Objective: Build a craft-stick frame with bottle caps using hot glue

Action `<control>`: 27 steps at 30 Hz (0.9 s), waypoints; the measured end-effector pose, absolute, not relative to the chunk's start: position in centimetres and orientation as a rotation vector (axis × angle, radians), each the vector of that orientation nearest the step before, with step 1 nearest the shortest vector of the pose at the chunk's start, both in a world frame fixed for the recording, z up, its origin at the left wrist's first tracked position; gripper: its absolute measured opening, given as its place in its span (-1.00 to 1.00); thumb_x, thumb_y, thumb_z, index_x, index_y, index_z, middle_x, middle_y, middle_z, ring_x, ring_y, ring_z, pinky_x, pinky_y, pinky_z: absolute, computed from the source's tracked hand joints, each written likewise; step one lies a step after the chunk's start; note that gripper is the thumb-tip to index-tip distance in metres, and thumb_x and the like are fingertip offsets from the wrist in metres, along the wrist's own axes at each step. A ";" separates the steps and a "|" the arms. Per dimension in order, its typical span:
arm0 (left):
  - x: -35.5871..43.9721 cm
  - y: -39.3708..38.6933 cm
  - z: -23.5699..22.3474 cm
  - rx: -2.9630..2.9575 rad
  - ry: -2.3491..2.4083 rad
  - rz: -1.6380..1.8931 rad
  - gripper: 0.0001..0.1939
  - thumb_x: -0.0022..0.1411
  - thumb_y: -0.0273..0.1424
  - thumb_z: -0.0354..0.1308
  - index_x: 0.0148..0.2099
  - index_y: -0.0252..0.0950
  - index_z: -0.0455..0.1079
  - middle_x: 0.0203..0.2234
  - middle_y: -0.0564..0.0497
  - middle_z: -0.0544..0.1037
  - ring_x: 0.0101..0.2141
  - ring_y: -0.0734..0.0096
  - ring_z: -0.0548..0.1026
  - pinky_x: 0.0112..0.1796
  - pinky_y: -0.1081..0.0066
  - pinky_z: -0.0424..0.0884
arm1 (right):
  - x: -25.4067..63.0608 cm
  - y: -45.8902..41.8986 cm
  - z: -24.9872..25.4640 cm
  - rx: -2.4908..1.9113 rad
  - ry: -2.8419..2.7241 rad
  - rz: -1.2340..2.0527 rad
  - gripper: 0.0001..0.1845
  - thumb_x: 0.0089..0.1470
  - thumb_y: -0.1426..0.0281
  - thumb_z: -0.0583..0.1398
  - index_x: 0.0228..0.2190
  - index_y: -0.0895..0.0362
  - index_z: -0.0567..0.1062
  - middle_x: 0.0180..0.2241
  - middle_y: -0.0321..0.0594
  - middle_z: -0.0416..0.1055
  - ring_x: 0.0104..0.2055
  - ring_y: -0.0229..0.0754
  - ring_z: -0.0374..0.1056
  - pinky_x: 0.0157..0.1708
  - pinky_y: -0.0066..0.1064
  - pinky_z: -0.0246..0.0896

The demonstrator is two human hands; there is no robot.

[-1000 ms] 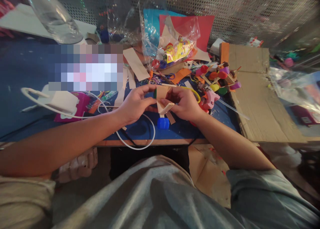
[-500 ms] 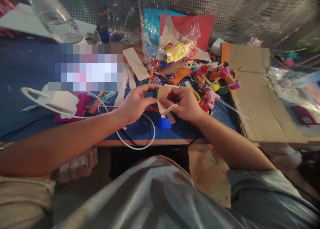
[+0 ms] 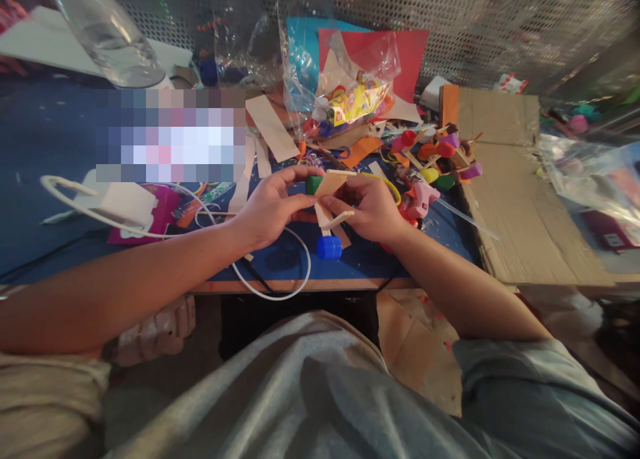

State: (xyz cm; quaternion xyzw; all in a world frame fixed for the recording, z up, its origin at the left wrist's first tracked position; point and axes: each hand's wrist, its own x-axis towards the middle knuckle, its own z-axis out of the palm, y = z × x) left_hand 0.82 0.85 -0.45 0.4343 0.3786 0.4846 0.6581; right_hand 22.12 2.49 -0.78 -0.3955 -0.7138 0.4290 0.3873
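Note:
Both hands meet over the front of a blue table (image 3: pixel 55 132). My left hand (image 3: pixel 270 205) pinches a small cardboard piece (image 3: pixel 331 182) that carries a green bottle cap (image 3: pixel 314 184) on its left end. My right hand (image 3: pixel 370 209) grips the same piece from the right, with a thin wooden stick (image 3: pixel 337 219) between its fingers. A blue bottle cap (image 3: pixel 329 247) hangs at the lower end of the piece, just above the table.
A white cable (image 3: pixel 280 285) loops near the table's front edge, by a white charger (image 3: pixel 123 202). Coloured caps and sticks (image 3: pixel 435 155) pile up to the right, beside a flat cardboard sheet (image 3: pixel 515 199). A plastic bag of craft parts (image 3: pixel 345 92) and a clear bottle (image 3: pixel 105 32) stand behind.
The cardboard piece has tilted, so the green cap shows more on the left. The blue cap has shifted slightly right and down. Both hands stay in place.

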 end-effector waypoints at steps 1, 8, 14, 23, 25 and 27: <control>0.8 0.9 -0.5 0.982 0.854 1.095 -0.49 0.04 -0.50 0.52 0.08 -0.28 0.62 0.03 -0.09 0.68 -0.21 0.33 0.66 -0.29 0.33 0.73 | 22.1 2.5 -0.8 -1.007 -1.811 1.096 -0.47 0.15 -0.09 0.49 -0.38 0.12 0.58 -0.50 -0.34 0.45 -0.50 -0.30 0.28 -0.51 -0.37 0.11; 0.9 0.8 -0.2 0.949 0.841 1.097 -0.51 0.02 -0.55 0.53 0.04 -0.30 0.61 0.03 -0.07 0.65 -0.21 0.33 0.67 -0.34 0.36 0.72 | 22.1 2.7 -0.9 -0.957 -1.799 1.167 -0.44 0.11 -0.13 0.51 -0.37 0.09 0.54 -0.45 -0.33 0.47 -0.45 -0.27 0.32 -0.46 -0.35 0.20; 0.8 0.8 -0.3 0.948 0.845 1.091 -0.51 0.04 -0.55 0.56 0.04 -0.29 0.61 0.03 -0.06 0.65 -0.22 0.34 0.67 -0.31 0.33 0.74 | 22.3 2.7 -1.2 -0.972 -1.844 1.100 -0.42 0.19 -0.19 0.44 -0.34 0.06 0.53 -0.50 -0.36 0.41 -0.50 -0.28 0.24 -0.50 -0.33 0.07; 0.8 0.8 -0.3 0.941 0.856 1.072 -0.52 0.07 -0.54 0.53 0.06 -0.28 0.62 -0.01 -0.05 0.67 -0.22 0.31 0.68 -0.29 0.32 0.72 | 22.3 2.6 -1.1 -0.967 -1.848 1.082 -0.41 0.20 -0.21 0.43 -0.34 0.06 0.55 -0.51 -0.37 0.40 -0.50 -0.29 0.21 -0.51 -0.33 0.04; 0.8 0.7 -0.1 0.933 0.861 1.067 -0.53 0.08 -0.53 0.52 0.06 -0.29 0.62 -0.02 -0.06 0.67 -0.21 0.30 0.69 -0.29 0.31 0.73 | 22.3 2.6 -1.1 -0.970 -1.834 1.098 -0.43 0.17 -0.18 0.46 -0.33 0.06 0.55 -0.50 -0.36 0.42 -0.49 -0.27 0.23 -0.50 -0.32 0.06; 0.8 0.6 0.2 0.923 0.855 1.057 -0.54 0.10 -0.52 0.49 0.07 -0.29 0.61 -0.02 -0.07 0.68 -0.20 0.29 0.69 -0.28 0.31 0.73 | 22.2 2.6 -1.1 -0.972 -1.814 1.121 -0.43 0.14 -0.17 0.49 -0.35 0.05 0.54 -0.47 -0.34 0.45 -0.47 -0.26 0.27 -0.48 -0.32 0.11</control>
